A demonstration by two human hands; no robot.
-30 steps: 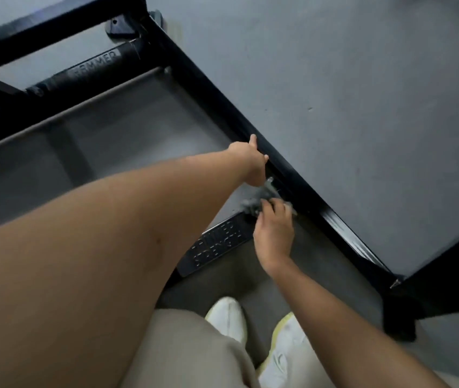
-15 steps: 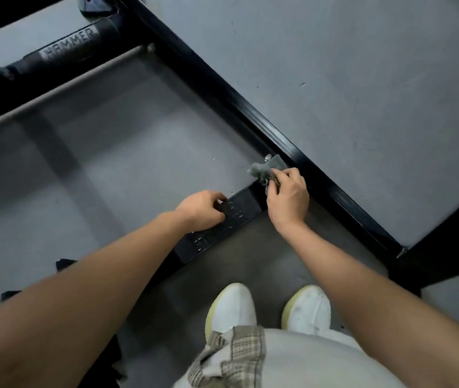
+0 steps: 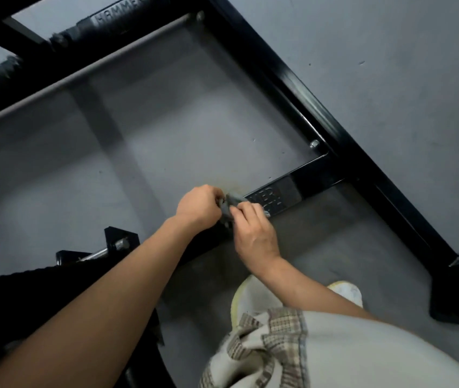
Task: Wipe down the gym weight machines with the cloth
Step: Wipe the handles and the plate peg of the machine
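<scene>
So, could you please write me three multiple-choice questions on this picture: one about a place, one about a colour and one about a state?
1. Where is the cloth?
A. on the floor by the shoes
B. at the low black bar, beside its lettered plate
C. on the padded roller at the top

2. What colour is the cloth?
A. grey
B. red
C. yellow

3. How is the cloth held?
A. it lies loose, untouched
B. by one hand only
C. by both hands

Answers:
1 B, it is bunched at the bar, next to the plate.
2 A, it shows a dull grey.
3 C, the fingers of the left hand and the right hand both pinch it.
</scene>
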